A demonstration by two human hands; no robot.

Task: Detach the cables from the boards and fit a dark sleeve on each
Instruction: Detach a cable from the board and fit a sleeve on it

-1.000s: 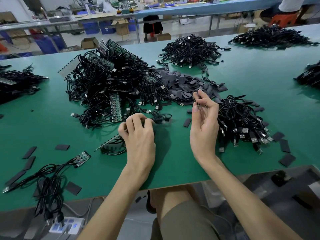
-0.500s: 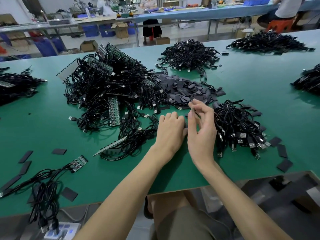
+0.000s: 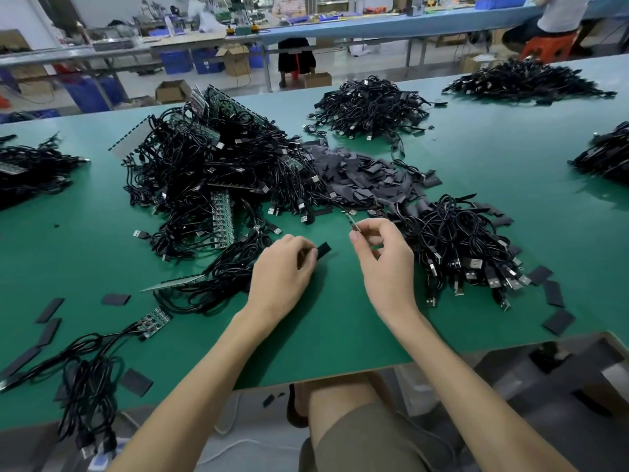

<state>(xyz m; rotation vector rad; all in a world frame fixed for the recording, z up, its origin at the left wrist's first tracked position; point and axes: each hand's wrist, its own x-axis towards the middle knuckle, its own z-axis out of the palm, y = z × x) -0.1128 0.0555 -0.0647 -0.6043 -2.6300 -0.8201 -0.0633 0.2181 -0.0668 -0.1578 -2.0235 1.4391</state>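
Note:
My left hand (image 3: 284, 267) pinches a flat dark sleeve (image 3: 323, 251) just above the green table (image 3: 340, 335). A little to its right, my right hand (image 3: 384, 253) is raised and pinches the small board end of a cable (image 3: 354, 223) between thumb and fingers. The two hands are apart, the sleeve not touching the cable end. Behind them lies a heap of loose dark sleeves (image 3: 367, 178). A big tangle of black cables on green boards (image 3: 211, 172) is at the left, with one strip board (image 3: 223, 221) showing.
A pile of black USB cables (image 3: 459, 247) lies right of my right hand. Loose sleeves (image 3: 558, 321) lie at the front right edge and front left. A small board with cables (image 3: 155, 323) sits front left. More cable piles (image 3: 367, 107) lie farther back.
My left hand drew back from the right hand's side and now holds a dark sleeve clear of the table. My right hand stayed raised with the cable end.

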